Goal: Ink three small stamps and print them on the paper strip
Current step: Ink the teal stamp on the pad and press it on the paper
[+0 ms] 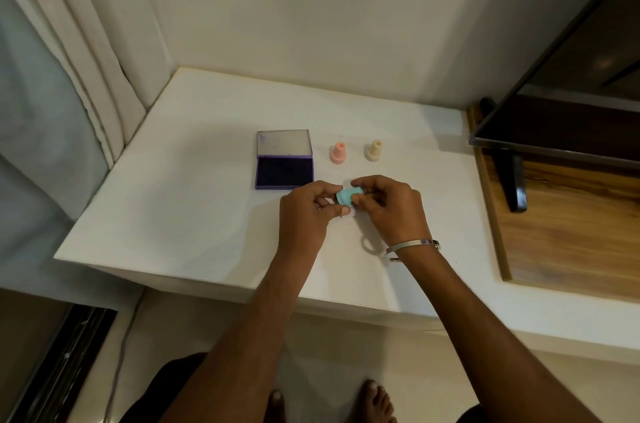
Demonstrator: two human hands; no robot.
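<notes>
A: Where's the stamp they're working with?

B: The blue stamp [347,197] is up off the table [194,215], held between both hands over the middle of it, toward the near edge. The right hand [391,206] has its grip closed round the stamp's narrow end; the left hand [306,211] pinches the wide end with thumb and forefinger. Both grips are narrow and closed on that one stamp.

A: And the others?

B: The pink stamp [338,152] and the cream stamp [373,150] stand upright side by side, apart from each other, toward the far edge. The ink pad [284,172] lies open just to the left of them, lid tilted up at the back.

A: The paper strip?

B: I can't make it out for certain. Something pale curls under the right wrist near the bangle [412,246], but white on white, I cannot tell whether that is the strip.

A: What could go wrong?

B: My guess is they're freeing a cap or checking the face. If the face is already wet, the left fingertips so near it would pick up ink and smudge the paper later. A sudden tug could also flick the stamp out of both hands, toward the open pad or off the near edge. And if the strip does lie under that wrist, the forearm could drag or crease it.
</notes>
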